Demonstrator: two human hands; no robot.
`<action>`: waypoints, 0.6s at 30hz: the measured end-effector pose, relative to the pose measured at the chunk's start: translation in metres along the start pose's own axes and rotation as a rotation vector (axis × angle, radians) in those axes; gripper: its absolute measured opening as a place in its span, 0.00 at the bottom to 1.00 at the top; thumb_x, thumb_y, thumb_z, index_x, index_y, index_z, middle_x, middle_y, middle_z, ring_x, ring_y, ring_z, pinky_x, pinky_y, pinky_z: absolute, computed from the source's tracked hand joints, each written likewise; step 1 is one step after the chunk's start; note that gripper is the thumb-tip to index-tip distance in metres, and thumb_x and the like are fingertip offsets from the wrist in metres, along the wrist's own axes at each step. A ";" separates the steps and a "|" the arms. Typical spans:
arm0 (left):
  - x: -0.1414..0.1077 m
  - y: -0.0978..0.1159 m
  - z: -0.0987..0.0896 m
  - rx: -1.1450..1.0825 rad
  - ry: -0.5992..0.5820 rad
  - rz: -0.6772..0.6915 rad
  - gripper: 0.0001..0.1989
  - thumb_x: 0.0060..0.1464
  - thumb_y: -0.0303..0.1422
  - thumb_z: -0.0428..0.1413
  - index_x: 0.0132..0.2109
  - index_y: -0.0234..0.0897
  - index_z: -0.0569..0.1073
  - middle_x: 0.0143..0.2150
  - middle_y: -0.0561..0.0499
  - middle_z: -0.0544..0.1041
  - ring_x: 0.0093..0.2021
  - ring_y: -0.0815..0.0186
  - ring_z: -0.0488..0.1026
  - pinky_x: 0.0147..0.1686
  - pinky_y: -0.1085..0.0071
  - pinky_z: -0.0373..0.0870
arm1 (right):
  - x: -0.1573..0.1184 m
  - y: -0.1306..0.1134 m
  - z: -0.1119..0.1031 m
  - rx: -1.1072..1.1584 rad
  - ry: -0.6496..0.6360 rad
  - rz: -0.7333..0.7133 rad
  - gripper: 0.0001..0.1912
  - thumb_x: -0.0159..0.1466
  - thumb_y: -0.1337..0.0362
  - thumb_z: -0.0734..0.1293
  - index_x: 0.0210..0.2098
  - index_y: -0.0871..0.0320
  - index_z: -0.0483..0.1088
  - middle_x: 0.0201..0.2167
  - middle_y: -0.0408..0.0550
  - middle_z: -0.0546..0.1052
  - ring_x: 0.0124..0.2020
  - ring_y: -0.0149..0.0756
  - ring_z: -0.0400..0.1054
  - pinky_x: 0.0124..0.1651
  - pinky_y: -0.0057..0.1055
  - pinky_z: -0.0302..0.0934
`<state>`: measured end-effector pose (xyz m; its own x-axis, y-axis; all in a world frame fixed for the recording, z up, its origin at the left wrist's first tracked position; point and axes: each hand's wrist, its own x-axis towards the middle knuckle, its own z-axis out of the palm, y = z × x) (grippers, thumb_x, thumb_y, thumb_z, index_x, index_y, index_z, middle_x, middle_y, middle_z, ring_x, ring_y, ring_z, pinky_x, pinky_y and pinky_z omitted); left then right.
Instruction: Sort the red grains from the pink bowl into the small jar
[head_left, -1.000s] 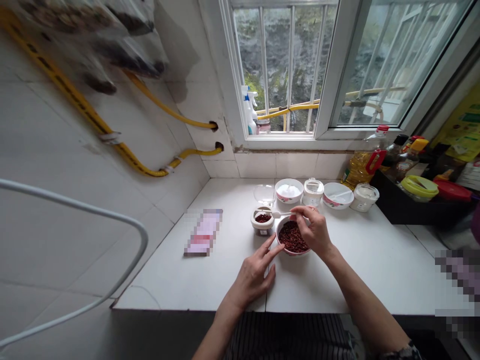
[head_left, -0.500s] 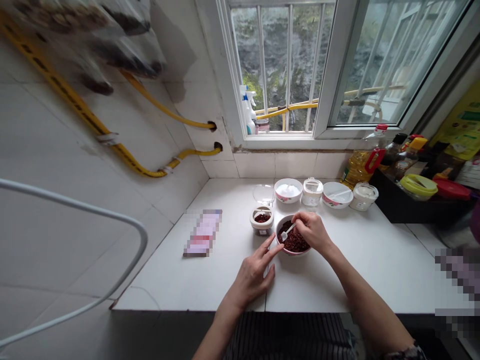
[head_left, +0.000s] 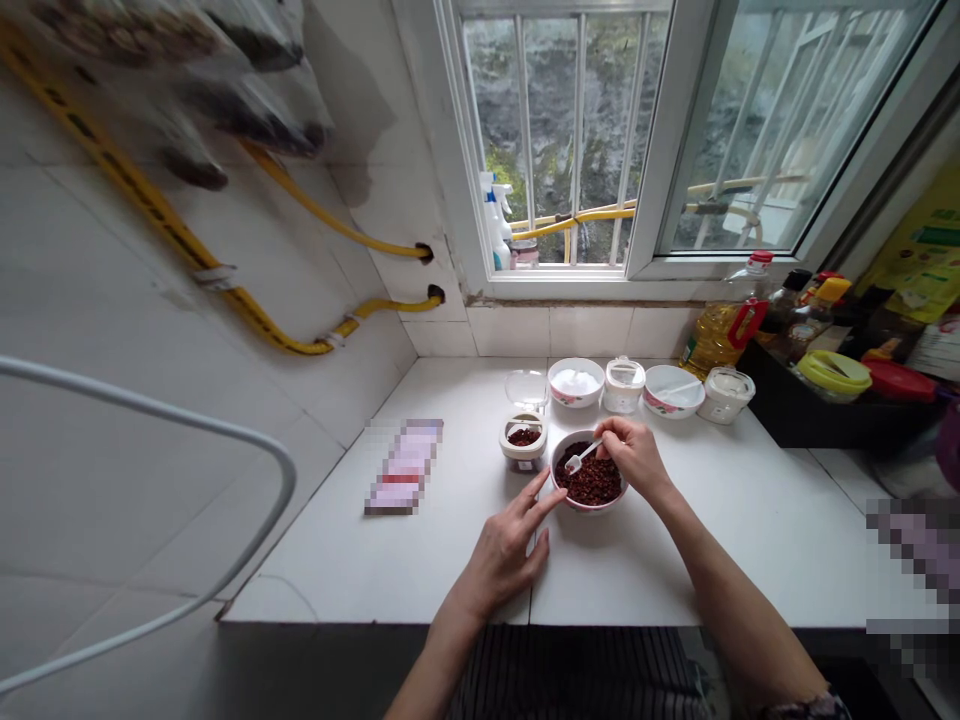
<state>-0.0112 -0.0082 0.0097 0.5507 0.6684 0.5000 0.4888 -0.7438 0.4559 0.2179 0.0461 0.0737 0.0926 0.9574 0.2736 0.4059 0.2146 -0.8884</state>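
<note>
A small white spoon (head_left: 585,457) is pinched in my right hand (head_left: 630,455), its scoop over the dark red flakes (head_left: 592,485) that look like crushed dried chili. They fill much of a white bowl (head_left: 589,508) with a pink-patterned outside. Against the bowl's left rim rest the fingers of my left hand (head_left: 510,550), spread and holding nothing. Just left of the bowl stands a seasoning jar (head_left: 523,452), its clear lid (head_left: 526,388) flipped up, with more red flakes inside.
Behind stand a bowl of white grains (head_left: 576,382), a lidded jar (head_left: 624,385), a bowl with a spoon (head_left: 674,392) and another jar (head_left: 727,396). An oil bottle (head_left: 716,335) and a black condiment box (head_left: 795,420) are at right. A blurred flat packet (head_left: 405,467) lies left.
My right hand has shifted slightly right with the spoon, and the scoop has moved a little up and right over the flakes. My left hand stays at the bowl's rim.
</note>
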 end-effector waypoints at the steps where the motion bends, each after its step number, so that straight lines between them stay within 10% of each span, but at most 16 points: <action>1: 0.000 0.000 0.000 -0.001 0.000 0.001 0.35 0.57 0.19 0.50 0.69 0.47 0.58 0.73 0.43 0.56 0.64 0.57 0.68 0.55 0.62 0.74 | 0.000 0.000 0.000 -0.041 0.005 -0.028 0.09 0.54 0.64 0.59 0.25 0.55 0.71 0.15 0.41 0.75 0.20 0.34 0.70 0.29 0.29 0.63; 18: 0.001 0.001 -0.001 -0.009 0.003 0.004 0.35 0.57 0.20 0.49 0.69 0.47 0.59 0.72 0.43 0.57 0.63 0.57 0.69 0.55 0.64 0.75 | 0.001 -0.006 0.009 0.283 0.029 0.020 0.10 0.59 0.57 0.64 0.32 0.56 0.72 0.21 0.45 0.79 0.25 0.38 0.74 0.34 0.34 0.69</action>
<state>-0.0108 -0.0085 0.0112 0.5508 0.6651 0.5043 0.4805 -0.7467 0.4599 0.2075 0.0476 0.0764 0.1259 0.9569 0.2618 0.1343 0.2450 -0.9602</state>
